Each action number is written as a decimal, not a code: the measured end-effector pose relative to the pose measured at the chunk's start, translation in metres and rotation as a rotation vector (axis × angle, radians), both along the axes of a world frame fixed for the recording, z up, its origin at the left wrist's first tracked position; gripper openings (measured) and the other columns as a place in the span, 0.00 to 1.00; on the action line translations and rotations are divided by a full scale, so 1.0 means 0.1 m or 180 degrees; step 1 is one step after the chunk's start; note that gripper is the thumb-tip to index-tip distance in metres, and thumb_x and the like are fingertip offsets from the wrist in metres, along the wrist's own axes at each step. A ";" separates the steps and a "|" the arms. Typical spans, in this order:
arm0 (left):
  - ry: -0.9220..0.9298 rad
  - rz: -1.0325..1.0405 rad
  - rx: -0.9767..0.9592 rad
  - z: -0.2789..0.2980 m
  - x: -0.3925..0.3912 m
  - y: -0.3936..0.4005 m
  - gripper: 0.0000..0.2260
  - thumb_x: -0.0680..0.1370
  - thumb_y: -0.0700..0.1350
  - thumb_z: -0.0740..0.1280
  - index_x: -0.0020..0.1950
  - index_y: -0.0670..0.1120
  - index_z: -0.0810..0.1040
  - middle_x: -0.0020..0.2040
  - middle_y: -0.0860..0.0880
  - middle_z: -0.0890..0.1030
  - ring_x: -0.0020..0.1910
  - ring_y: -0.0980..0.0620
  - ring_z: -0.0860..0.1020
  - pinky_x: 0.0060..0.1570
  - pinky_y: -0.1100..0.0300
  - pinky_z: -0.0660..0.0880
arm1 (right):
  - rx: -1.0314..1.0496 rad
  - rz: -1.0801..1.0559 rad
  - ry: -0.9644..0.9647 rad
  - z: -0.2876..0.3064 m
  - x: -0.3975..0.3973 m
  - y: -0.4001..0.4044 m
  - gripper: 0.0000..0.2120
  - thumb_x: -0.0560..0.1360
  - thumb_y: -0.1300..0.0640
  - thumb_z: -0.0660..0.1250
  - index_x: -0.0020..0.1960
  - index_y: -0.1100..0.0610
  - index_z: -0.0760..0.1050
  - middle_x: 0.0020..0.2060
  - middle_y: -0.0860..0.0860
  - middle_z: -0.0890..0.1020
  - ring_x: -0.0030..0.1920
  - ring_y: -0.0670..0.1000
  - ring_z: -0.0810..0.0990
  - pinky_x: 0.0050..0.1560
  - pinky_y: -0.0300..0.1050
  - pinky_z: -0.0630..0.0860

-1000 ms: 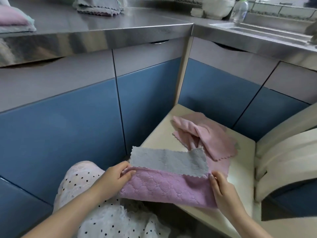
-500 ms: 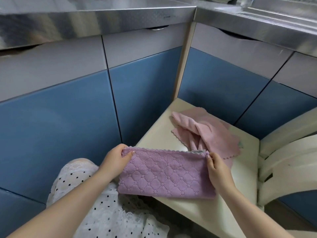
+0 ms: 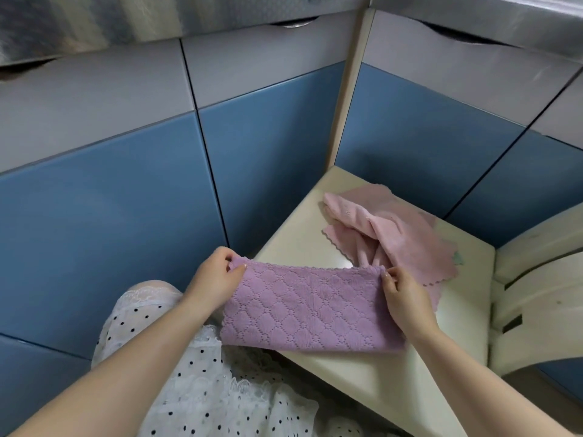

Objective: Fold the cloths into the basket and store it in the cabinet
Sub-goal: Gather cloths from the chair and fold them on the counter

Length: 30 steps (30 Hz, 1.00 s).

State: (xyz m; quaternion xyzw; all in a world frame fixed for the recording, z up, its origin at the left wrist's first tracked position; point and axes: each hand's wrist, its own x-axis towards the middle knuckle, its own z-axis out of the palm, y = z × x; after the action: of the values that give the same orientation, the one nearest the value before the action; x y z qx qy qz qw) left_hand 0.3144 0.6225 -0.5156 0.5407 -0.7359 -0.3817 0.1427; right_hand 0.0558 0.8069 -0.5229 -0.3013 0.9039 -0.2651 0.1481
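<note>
A purple quilted cloth (image 3: 310, 310) lies folded in half across the near corner of a cream chair seat (image 3: 391, 373), purple side up. My left hand (image 3: 217, 277) pinches its top left corner. My right hand (image 3: 405, 298) pinches its top right corner and rests along its right edge. Behind it on the seat lies a crumpled pink cloth (image 3: 391, 234). No basket is in view.
Blue and grey cabinet doors (image 3: 271, 152) form a corner behind the chair, under a steel counter edge (image 3: 126, 20). The chair's cream backrest (image 3: 542, 294) rises at the right. A white dotted skirt (image 3: 189, 373) covers my lap below.
The cloth's grey underside showed before; the near half has been folded up over it so only purple shows. The view has tilted downward, and the counter top has left the frame.
</note>
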 end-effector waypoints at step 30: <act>-0.1648 -0.1928 -0.1427 -0.12 -0.37 0.70 0.34 0.77 0.64 0.38 0.78 0.46 0.47 0.78 0.48 0.45 0.77 0.50 0.43 0.74 0.51 0.40 | 0.0969 0.1896 0.1330 -0.10 0.59 0.10 0.32 0.76 0.34 0.42 0.75 0.48 0.57 0.75 0.49 0.59 0.76 0.52 0.56 0.74 0.50 0.44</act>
State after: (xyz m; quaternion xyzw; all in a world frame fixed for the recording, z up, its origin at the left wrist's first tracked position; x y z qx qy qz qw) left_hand 0.2775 0.6922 -0.5273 0.3345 -0.9367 -0.0898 -0.0504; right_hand 0.1143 0.8174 -0.5332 -0.5725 0.8165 -0.0064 0.0744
